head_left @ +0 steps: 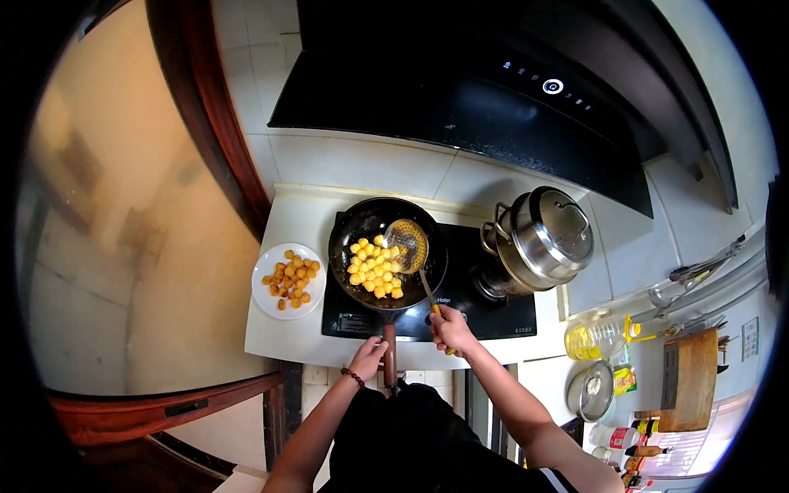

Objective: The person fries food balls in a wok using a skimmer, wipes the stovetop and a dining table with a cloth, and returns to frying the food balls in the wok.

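The right hand (452, 330) is clenching the skimmer (408, 245); the left hand (367, 358) is resting at the wok's (353, 226) six-o'clock handle (389, 352), its grip unclear. Golden balls (374, 269) are lying inside, toward seven o'clock. At four o'clock, the cooktop (493, 322) is showing "Haier".

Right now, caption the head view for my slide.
Right hand holding skimmer, left hand at handle, yellow balls in wok.

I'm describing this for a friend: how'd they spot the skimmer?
Find the black cooktop, then the wok on its left. Over the wok's right side is the skimmer, held by the right hand; its broad dotted disc differs from the yellow balls beside it.
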Tool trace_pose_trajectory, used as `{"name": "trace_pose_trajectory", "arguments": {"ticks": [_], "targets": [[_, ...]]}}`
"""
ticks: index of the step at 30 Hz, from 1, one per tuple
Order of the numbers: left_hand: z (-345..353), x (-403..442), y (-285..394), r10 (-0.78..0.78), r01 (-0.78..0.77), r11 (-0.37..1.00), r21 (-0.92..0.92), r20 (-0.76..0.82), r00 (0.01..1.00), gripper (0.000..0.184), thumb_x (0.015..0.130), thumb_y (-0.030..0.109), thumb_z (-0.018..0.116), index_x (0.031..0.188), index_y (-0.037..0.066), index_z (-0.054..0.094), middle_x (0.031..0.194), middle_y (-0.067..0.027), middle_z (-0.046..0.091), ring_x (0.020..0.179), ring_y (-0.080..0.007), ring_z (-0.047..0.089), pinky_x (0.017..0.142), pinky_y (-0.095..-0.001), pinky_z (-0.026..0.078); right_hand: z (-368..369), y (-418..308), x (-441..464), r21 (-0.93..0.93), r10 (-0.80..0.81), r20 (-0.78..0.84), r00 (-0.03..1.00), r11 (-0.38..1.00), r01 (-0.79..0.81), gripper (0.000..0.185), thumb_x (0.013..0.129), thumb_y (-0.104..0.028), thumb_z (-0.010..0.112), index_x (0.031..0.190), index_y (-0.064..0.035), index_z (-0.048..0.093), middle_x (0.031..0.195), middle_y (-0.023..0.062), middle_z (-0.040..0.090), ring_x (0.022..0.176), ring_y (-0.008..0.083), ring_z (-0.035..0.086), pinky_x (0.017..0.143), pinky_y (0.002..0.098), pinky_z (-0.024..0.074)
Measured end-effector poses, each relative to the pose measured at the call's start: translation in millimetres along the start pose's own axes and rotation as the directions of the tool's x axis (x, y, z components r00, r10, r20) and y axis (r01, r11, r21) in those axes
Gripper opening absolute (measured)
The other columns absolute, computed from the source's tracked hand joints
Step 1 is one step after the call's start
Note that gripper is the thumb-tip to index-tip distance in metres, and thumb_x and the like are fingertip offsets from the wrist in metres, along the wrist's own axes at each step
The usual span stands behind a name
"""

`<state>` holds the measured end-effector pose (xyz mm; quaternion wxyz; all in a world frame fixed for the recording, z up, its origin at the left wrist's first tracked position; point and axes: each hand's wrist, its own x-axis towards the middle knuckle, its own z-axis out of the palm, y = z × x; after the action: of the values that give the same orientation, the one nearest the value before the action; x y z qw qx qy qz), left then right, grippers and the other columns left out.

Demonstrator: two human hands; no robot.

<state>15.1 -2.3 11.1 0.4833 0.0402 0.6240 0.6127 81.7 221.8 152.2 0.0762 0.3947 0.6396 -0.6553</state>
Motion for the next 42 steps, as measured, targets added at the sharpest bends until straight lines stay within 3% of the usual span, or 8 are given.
{"name": "trace_pose_trajectory", "arguments": {"ticks": [7, 12, 14, 23, 26, 28, 38, 42], "targets": [[3.6, -7.1, 13.5, -0.017, 0.018, 0.999, -0.033, 0.029, 0.999, 0.034, 0.104, 0.036, 0.058, 0.122, 0.008, 0.054, 0.109, -0.0056, 0.062, 0.093, -0.0181, 0.063, 0.071, -0.0359, 0.054, -4.6, -4.2, 6.3, 0.499, 0.085, 0.373, 0.924, 0.821, -0.277, 0.013, 0.104, -0.015, 0.048, 0.115, -0.0082, 0.051, 0.077, 0.0031, 0.047, 0.049, 0.0061, 0.033, 0.04, 0.0212, 0.0265], [3.2, -8.0, 13.7, 0.002, -0.002, 1.0, -0.009, 0.017, 1.0, 0.035, 0.104, 0.036, 0.058, 0.123, 0.007, 0.054, 0.109, -0.0058, 0.062, 0.092, -0.0175, 0.063, 0.071, -0.0354, 0.054, -12.6, -0.2, 13.4, 0.615, 0.076, 0.411, 0.908, 0.712, -0.338, 0.02, 0.105, -0.014, 0.047, 0.123, -0.0053, 0.05, 0.08, 0.0026, 0.044, 0.052, 0.0042, 0.033, 0.04, 0.0178, 0.0257], [2.1, -10.1, 16.9, 0.019, -0.019, 1.0, 0.021, 0.02, 1.0, 0.035, 0.104, 0.036, 0.058, 0.123, 0.007, 0.054, 0.11, -0.006, 0.062, 0.092, -0.0174, 0.063, 0.07, -0.0354, 0.054, -23.5, 6.0, 21.1, 0.713, 0.043, 0.509, 0.859, 0.538, -0.45, 0.023, 0.105, -0.015, 0.048, 0.125, -0.0035, 0.05, 0.08, 0.0021, 0.043, 0.053, 0.0037, 0.033, 0.041, 0.0167, 0.0257], [4.2, -9.3, 18.0, -0.048, 0.048, 0.999, -0.003, -0.001, 0.999, 0.039, 0.103, 0.033, 0.058, 0.129, 0.004, 0.051, 0.114, -0.013, 0.065, 0.096, -0.0208, 0.067, 0.076, -0.0382, 0.059, -39.6, -12.6, 17.0, 0.52, 0.009, 0.218, 0.976, 0.845, -0.124, 0.017, 0.106, -0.013, 0.046, 0.121, -0.0078, 0.052, 0.073, 0.0025, 0.047, 0.048, 0.0048, 0.031, 0.039, 0.0194, 0.0233], [3.5, -9.1, 16.3, -0.039, 0.039, 0.999, -0.028, 0.016, 0.999, 0.039, 0.104, 0.033, 0.058, 0.129, 0.004, 0.051, 0.113, -0.0126, 0.065, 0.097, -0.0213, 0.067, 0.076, -0.0387, 0.059, -33.9, -18.3, 20.7, 0.188, -0.066, -0.001, 0.998, 0.98, 0.065, 0.009, 0.104, -0.013, 0.05, 0.112, -0.0091, 0.051, 0.069, 0.0009, 0.046, 0.046, 0.0072, 0.034, 0.038, 0.0229, 0.0258], [4.5, -10.3, 18.1, -0.054, 0.054, 0.998, -0.037, 0.013, 0.998, 0.034, 0.105, 0.034, 0.056, 0.127, 0.009, 0.052, 0.11, -0.0057, 0.063, 0.09, -0.0176, 0.063, 0.068, -0.034, 0.055, -33.6, -17.5, 28.1, 0.156, -0.098, -0.014, 0.995, 0.983, 0.099, 0.007, 0.104, -0.014, 0.05, 0.109, -0.0089, 0.051, 0.069, 0.001, 0.046, 0.046, 0.0072, 0.035, 0.038, 0.023, 0.0262], [3.4, -10.5, 18.9, -0.065, 0.065, 0.997, 0.037, -0.018, 0.998, 0.041, 0.103, 0.034, 0.058, 0.13, 0.003, 0.052, 0.113, -0.0123, 0.066, 0.099, -0.0216, 0.066, 0.077, -0.0384, 0.058, -24.5, -25.8, 27.1, 0.127, -0.11, -0.021, 0.994, 0.986, 0.112, 0.008, 0.103, -0.013, 0.052, 0.104, -0.0058, 0.055, 0.072, 0.0012, 0.048, 0.048, 0.0078, 0.041, 0.038, 0.0241, 0.0317], [2.6, -6.7, 11.0, -0.031, 0.031, 0.999, 0.032, -0.001, 1.0, 0.034, 0.104, 0.037, 0.056, 0.124, 0.009, 0.053, 0.107, -0.0047, 0.062, 0.089, -0.0175, 0.063, 0.063, -0.0344, 0.054, -27.3, -28.2, 15.3, 0.185, -0.098, 0.033, 0.995, 0.979, 0.09, 0.009, 0.103, -0.014, 0.053, 0.107, -0.0066, 0.055, 0.072, 0.0006, 0.048, 0.049, 0.0071, 0.04, 0.039, 0.0233, 0.0306]]}}
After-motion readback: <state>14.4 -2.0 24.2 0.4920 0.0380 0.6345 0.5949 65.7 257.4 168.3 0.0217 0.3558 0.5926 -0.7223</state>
